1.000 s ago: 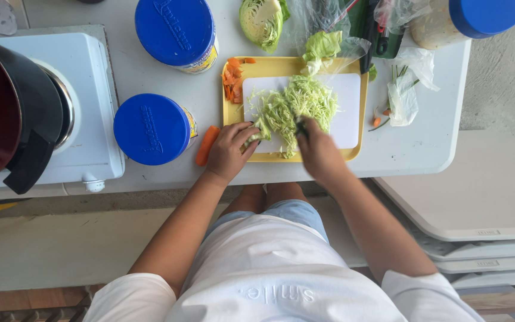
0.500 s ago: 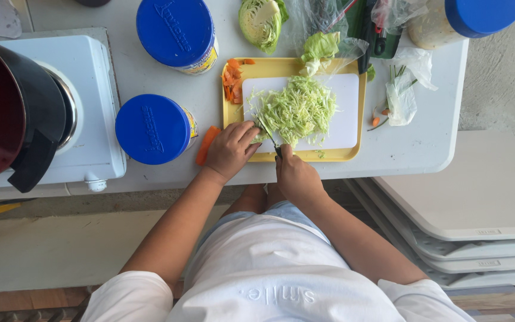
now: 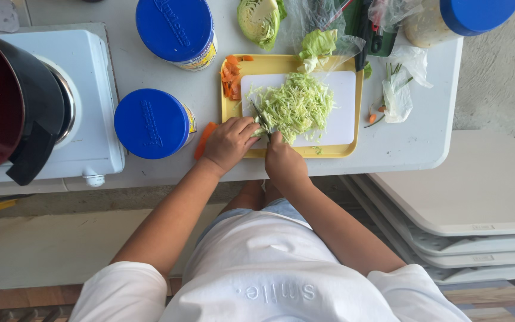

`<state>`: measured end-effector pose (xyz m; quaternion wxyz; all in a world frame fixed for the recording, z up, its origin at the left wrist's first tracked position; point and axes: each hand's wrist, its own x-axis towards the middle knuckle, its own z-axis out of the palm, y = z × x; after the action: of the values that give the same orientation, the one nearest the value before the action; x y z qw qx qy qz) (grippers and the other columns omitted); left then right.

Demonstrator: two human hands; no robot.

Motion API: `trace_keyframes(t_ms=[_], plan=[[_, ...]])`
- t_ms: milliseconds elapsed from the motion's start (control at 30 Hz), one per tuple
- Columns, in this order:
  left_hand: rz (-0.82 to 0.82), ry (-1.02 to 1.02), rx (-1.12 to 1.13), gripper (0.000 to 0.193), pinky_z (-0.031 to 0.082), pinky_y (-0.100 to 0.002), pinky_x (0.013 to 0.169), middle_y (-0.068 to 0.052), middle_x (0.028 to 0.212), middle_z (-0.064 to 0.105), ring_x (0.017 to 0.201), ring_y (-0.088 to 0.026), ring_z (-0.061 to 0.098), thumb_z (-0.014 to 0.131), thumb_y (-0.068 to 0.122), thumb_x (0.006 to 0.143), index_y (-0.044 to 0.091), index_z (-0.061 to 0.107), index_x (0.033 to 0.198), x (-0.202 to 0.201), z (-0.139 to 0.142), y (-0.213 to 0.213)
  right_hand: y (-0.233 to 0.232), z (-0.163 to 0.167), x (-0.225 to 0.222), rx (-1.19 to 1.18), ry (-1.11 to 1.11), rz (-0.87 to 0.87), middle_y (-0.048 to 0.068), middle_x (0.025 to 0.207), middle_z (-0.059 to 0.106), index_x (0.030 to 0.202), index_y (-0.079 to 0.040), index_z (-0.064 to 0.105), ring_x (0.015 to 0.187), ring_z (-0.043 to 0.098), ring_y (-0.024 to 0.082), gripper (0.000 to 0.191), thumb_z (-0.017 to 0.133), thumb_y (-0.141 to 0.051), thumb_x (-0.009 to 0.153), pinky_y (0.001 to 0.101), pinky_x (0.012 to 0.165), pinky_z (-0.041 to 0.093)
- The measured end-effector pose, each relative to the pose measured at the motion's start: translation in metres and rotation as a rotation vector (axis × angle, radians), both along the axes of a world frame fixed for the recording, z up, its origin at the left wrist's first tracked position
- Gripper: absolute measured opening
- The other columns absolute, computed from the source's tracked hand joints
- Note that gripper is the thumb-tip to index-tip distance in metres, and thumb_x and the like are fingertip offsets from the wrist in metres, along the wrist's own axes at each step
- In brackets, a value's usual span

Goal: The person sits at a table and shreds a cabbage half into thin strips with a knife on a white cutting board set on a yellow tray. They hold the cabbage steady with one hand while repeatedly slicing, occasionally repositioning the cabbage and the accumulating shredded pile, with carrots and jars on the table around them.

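Note:
A pile of shredded green cabbage (image 3: 298, 105) lies on a white cutting board (image 3: 344, 113) set in a yellow tray (image 3: 229, 110). My right hand (image 3: 283, 161) grips a knife (image 3: 261, 117) whose blade rests at the pile's left edge. My left hand (image 3: 231, 142) sits at the tray's front left corner, fingers curled on a small bit of cabbage beside the blade. Sliced carrot (image 3: 231, 76) is heaped at the tray's back left corner. A carrot piece (image 3: 204, 138) lies on the table next to my left wrist.
Two blue-lidded jars (image 3: 152, 123) (image 3: 175, 30) stand left of the tray. A white stove (image 3: 84, 107) holds a dark pot (image 3: 7, 101). A halved cabbage (image 3: 260, 21), plastic bags (image 3: 397, 77) and another blue-lidded jar (image 3: 460, 18) sit behind. Folded tables (image 3: 484, 197) are stacked at right.
My right hand with the knife has moved from the middle of the pile to its left edge beside my left hand. The shreds lie gathered into one heap.

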<state>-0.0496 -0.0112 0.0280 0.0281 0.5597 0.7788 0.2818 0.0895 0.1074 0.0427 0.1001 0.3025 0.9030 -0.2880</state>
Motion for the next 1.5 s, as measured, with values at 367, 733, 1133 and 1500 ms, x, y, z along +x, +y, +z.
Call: trace_keyframes(t_ms=[367, 733, 1133, 1500], plan=[[-0.066, 0.006, 0.048, 0.032, 0.055, -0.035, 0.093, -0.006, 0.119, 0.064, 0.109, -0.024, 0.065, 0.08, 0.016, 0.086, 0.006, 0.071, 0.114, -0.005, 0.005, 0.004, 0.021, 0.021, 0.024, -0.124, -0.054, -0.018, 0.028, 0.069, 0.067, 0.107, 0.0, 0.043, 0.068, 0.068, 0.049, 0.024, 0.05, -0.023, 0.104, 0.0583, 0.06, 0.054], [-0.049, 0.009, 0.036, 0.03, 0.055, -0.035, 0.095, -0.006, 0.118, 0.065, 0.11, -0.025, 0.065, 0.08, 0.015, 0.084, 0.004, 0.072, 0.111, -0.003, -0.004, 0.006, 0.005, 0.012, 0.01, -0.095, -0.009, -0.015, 0.028, 0.071, 0.068, 0.109, 0.001, 0.042, 0.069, 0.069, 0.049, 0.024, 0.05, -0.021, 0.103, 0.057, 0.059, 0.055], [-0.019, -0.066, 0.056, 0.029, 0.055, -0.036, 0.09, -0.004, 0.113, 0.065, 0.103, -0.024, 0.066, 0.081, 0.014, 0.082, 0.007, 0.073, 0.109, -0.003, 0.004, 0.005, 0.009, 0.025, 0.034, -0.116, -0.1, -0.03, 0.028, 0.072, 0.068, 0.108, -0.002, 0.042, 0.072, 0.069, 0.05, 0.024, 0.05, -0.025, 0.103, 0.0587, 0.063, 0.055], [-0.055, 0.009, 0.075, 0.027, 0.056, -0.036, 0.091, -0.005, 0.112, 0.067, 0.104, -0.025, 0.067, 0.08, 0.013, 0.082, 0.007, 0.074, 0.108, -0.005, -0.003, 0.005, 0.003, 0.01, 0.01, -0.135, 0.039, 0.002, 0.03, 0.07, 0.067, 0.107, 0.0, 0.042, 0.069, 0.068, 0.05, 0.024, 0.05, -0.021, 0.103, 0.0594, 0.061, 0.053]])
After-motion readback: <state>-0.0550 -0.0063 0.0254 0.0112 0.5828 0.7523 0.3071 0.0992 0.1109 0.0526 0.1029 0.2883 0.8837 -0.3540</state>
